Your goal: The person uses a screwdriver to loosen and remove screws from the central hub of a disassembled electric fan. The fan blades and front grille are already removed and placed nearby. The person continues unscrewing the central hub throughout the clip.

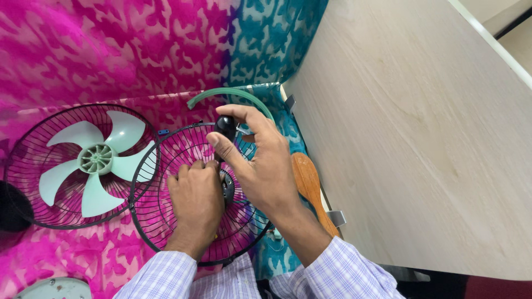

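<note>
Surface: patterned cloth (pixel 111 50), magenta at 9 o'clock through 12, turning teal toward 1 o'clock; a pale wood-grain panel (pixel 421 138) fills the view from 1 to 5 o'clock

Item 1: wire fan guard (pixel 166 221), dark, round, lying flat on the cloth at centre, slightly toward 7 o'clock. Both hands work at its hub

Item 2: left hand (pixel 194 196), fingers curled down over the hub of the guard, clenched on something there; what it grips is hidden under the knuckles

Item 3: right hand (pixel 263 166), thumb and forefinger pinched on a black knob (pixel 225 126) at 12 o'clock of the guard's hub. Whether the knob is a tool handle or a separate part cannot be told

Item 4: second wire guard (pixel 33 160) at 9 o'clock, its rim just beside item 1, with a pale green 5-blade fan blade (pixel 97 159) lying in it

Item 5: green curved rim strip (pixel 233 93) at 12 o'clock, beyond the right hand

Item 6: wooden handle (pixel 307 177) at 3 o'clock, along the panel's edge, partly under the right wrist

Item 7: grey round part (pixel 55 289), cut off at 7 o'clock

Sleeves: pale checked, at 6 o'clock
</note>
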